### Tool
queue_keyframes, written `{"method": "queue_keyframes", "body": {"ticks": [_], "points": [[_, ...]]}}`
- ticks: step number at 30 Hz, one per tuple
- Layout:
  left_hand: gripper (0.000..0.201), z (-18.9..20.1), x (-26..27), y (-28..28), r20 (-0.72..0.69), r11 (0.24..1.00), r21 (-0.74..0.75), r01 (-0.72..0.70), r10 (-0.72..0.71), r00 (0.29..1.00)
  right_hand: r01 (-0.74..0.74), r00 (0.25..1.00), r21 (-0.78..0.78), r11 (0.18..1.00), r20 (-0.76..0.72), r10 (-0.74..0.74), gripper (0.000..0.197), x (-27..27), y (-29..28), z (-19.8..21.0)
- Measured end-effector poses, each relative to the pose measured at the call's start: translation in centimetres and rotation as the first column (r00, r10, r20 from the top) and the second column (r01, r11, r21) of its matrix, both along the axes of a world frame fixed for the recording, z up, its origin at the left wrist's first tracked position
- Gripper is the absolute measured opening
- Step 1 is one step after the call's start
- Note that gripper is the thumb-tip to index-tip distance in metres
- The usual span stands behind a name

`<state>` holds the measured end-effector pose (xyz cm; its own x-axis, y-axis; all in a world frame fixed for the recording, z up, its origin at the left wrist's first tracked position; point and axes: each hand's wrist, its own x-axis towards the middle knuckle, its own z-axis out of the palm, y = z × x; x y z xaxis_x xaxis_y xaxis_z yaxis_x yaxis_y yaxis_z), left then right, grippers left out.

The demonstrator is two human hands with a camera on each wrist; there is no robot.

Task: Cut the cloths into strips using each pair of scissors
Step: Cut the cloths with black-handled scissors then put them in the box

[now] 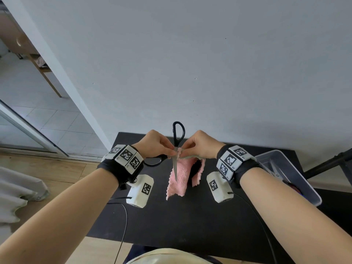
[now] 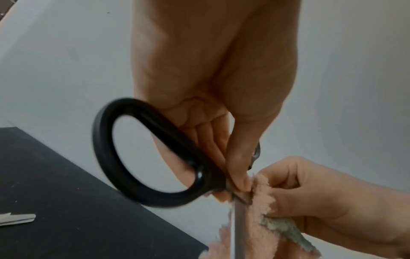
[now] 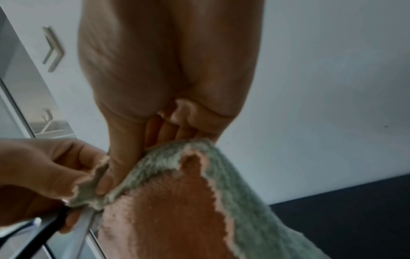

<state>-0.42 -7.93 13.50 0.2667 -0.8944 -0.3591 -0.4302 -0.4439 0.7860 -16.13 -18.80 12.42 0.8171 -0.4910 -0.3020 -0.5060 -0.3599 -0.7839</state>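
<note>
a: where is the cloth being held?

b: it is being held up in the air above the black table, between the two hands. the pink side is being turned toward the head camera, and a grey-green side is being shown along the top edge in the wrist views. a long slit is being seen in it, so that a narrower part is hanging at the right.

a: and the scissors?

b: they are being kept upright against the cloth, with the blade being pointed down along the pink face. one black loop is being raised above the hands, the other is being stuck out to the left under the left hand.

a: how are the hands being used?

b: the top edge of the cloth is being pinched by the left hand's thumb and fingers, right at the scissors' pivot; the scissors are being steadied there too. the same edge is being pinched by the right hand, just beside the left.

a: what else is being seen?

b: a clear plastic bin is being left at the table's right end.
</note>
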Motion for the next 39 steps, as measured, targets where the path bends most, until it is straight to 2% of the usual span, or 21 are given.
{"method": "queue_keyframes", "body": {"ticks": [5,8,12,18,23,32,35,39], "points": [[0.006,0.0,1.1,0.3,0.078,0.999,0.047,0.008,-0.012,0.997,-0.004,0.998,-0.037,0.999,-0.062,0.002,0.017,-2.1,-1.5,-0.3],[0.005,0.1,3.3,1.4,0.159,0.996,0.078,-0.046,0.033,0.987,0.076,0.993,-0.086,0.993,-0.084,-0.083,0.018,-4.9,-3.6,-0.7],[0.008,0.1,5.2,2.4,0.143,0.989,0.064,-0.136,0.126,0.982,0.251,0.968,-0.006,0.968,0.027,-0.251,0.017,-6.9,-4.8,-0.9],[0.006,0.7,2.7,1.3,0.072,0.996,0.085,-0.037,0.031,0.997,0.293,0.936,0.093,0.952,0.177,-0.305,0.016,-4.4,-3.4,-0.6],[0.007,1.0,0.8,0.2,0.036,0.997,0.071,0.029,-0.032,0.999,0.164,0.963,0.083,0.983,0.204,-0.177,0.012,-1.7,-1.0,0.3],[0.011,0.5,-0.3,0.1,0.043,0.997,0.031,0.068,-0.070,0.997,-0.028,0.999,0.031,0.999,0.037,0.027,0.015,-0.2,0.9,0.1],[0.012,0.3,0.2,0.4,0.049,0.998,0.035,0.053,-0.055,0.997,-0.057,0.998,0.013,0.998,-0.001,0.057,0.019,-0.6,0.8,0.0],[0.008,0.5,0.8,0.9,0.058,0.998,0.057,0.039,-0.042,0.997,-0.043,0.999,0.027,0.999,-0.013,0.043,0.015,-1.0,0.5,-0.4]]}}
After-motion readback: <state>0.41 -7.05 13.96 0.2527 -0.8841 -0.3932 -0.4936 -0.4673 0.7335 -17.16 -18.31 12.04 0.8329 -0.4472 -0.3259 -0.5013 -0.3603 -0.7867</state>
